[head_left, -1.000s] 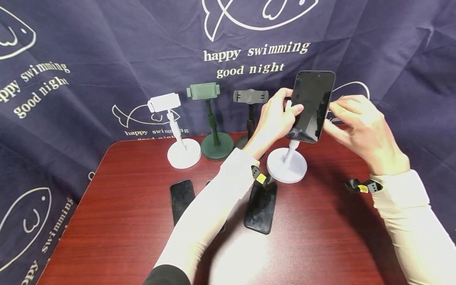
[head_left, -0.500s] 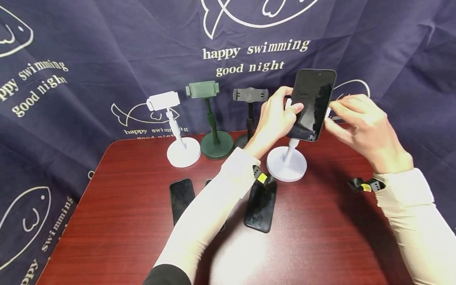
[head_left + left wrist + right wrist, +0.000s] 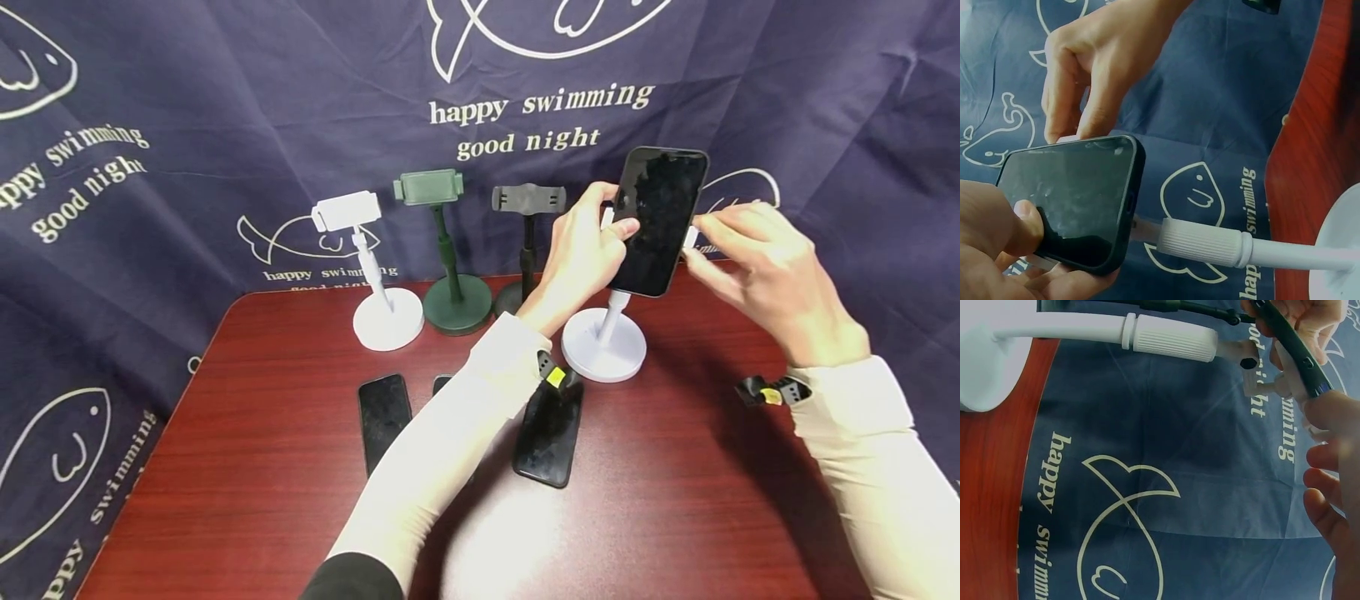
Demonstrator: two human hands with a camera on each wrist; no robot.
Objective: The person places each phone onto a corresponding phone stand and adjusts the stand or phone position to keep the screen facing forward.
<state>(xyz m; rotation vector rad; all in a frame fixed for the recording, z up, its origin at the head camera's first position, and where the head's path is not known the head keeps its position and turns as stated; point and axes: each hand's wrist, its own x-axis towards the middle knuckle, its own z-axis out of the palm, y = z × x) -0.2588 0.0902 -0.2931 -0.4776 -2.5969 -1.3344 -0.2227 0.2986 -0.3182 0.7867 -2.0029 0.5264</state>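
There is wide room for a hand over the red table [image 3: 675,508] between the left sleeve [image 3: 442,450] and the right sleeve [image 3: 862,467]. The left sleeve gets in the way over the flat phones [image 3: 550,446], and three stands [image 3: 456,307] fill the back by the blue cloth [image 3: 300,125]. The left hand [image 3: 583,246] and the right hand [image 3: 772,271], at the white clip [image 3: 691,238], block both sides of the raised phone [image 3: 662,221].

Head view downward, wrist views closer

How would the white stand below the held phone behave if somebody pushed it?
The white stand may tip if pushed high: the phone is well above its base. That broad, round base probably resists small nudges. It might also swivel at the visible joint.
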